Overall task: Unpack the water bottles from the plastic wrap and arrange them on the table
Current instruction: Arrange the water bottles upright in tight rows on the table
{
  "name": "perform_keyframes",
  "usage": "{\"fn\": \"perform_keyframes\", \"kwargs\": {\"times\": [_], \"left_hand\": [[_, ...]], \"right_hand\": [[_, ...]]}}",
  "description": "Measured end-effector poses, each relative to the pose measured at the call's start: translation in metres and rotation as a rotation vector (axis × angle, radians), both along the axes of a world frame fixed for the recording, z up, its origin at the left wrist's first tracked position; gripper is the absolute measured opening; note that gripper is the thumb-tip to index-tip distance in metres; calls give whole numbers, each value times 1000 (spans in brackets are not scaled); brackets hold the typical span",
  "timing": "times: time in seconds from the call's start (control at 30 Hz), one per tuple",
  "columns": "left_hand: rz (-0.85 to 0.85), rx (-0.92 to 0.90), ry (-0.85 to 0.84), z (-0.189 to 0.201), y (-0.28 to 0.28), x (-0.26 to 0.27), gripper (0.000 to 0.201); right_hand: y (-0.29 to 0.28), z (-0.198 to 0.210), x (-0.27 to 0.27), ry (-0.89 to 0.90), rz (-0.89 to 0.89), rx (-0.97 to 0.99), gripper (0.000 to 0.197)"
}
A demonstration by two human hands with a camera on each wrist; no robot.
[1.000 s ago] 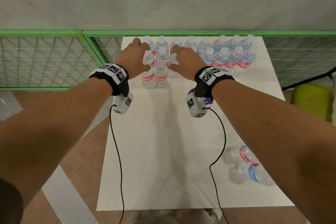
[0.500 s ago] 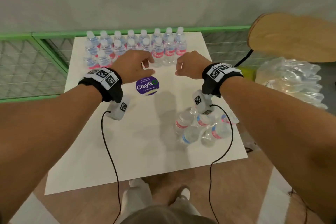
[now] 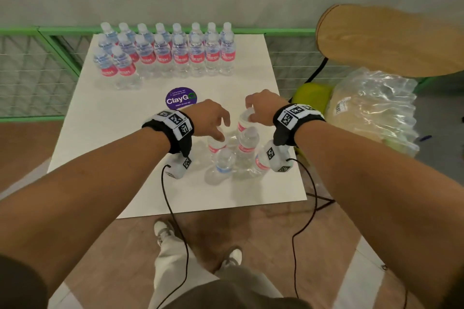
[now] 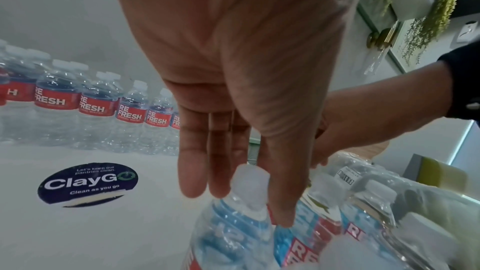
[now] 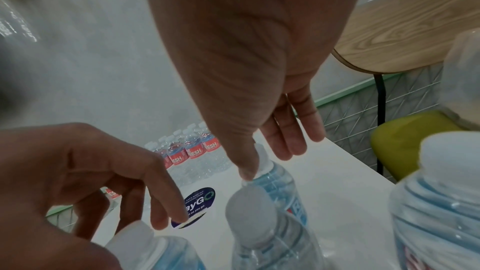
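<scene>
Reaching, lower centre of frame, over a loose bottle cluster [image 3: 233, 153]: left hand [image 3: 208, 118] fingers extended, brushing a cap, gripping nothing; right hand [image 3: 263, 108] thumb and fingers nearing another cap, grip undeterminable.

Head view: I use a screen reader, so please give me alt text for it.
Both hands, left hand and right hand, reach down over a small cluster of bottles near the white table's front edge. Rows of upright bottles stand at the far edge.
</scene>
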State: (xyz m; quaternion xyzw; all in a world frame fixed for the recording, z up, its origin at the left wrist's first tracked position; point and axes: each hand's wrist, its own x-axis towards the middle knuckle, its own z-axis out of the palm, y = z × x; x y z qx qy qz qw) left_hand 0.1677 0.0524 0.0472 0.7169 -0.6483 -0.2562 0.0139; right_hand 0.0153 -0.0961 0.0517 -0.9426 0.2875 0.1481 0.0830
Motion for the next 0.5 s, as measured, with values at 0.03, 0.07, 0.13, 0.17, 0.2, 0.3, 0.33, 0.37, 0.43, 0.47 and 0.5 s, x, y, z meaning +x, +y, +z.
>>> {"fn": "perform_keyframes", "kwargs": {"times": [0.03,0.07,0.13,0.17,0.2,0.3,0.33,0.37,0.43,0.47,0.5], "left_hand": [[6,0,-12,-3,0,-3,42],[11,0,-29,-5,1,-5,39],[21,-5,-70,-8,2,-7,34],[25,-10,-86,-9,3,-7,30],[28,-19,-95,-10,3,-8,27],[56,-38,-94,-11,4,-5,23],[65,-41,-86,-11,4,-3,23],[73,-45,-76,-11,4,0,22],[89,-55,-63,-9,5,10,20],[100,-62,-63,-7,5,17,20],[113,-67,-65,-5,6,26,21]], "right_hand": [[0,-2,-1,-13,7,-9,34],[0,-3,-2,-26,9,-10,32],[2,-7,-1,-47,9,3,30],[3,-8,0,-54,10,11,28],[3,-9,1,-60,9,14,26],[3,-11,2,-80,-5,28,26],[2,-11,2,-82,-7,32,26],[1,-12,3,-85,-9,40,27],[-2,-11,6,-93,-13,58,26],[-4,-10,8,-101,-14,65,25],[-6,-9,12,-110,-15,69,25]]}}
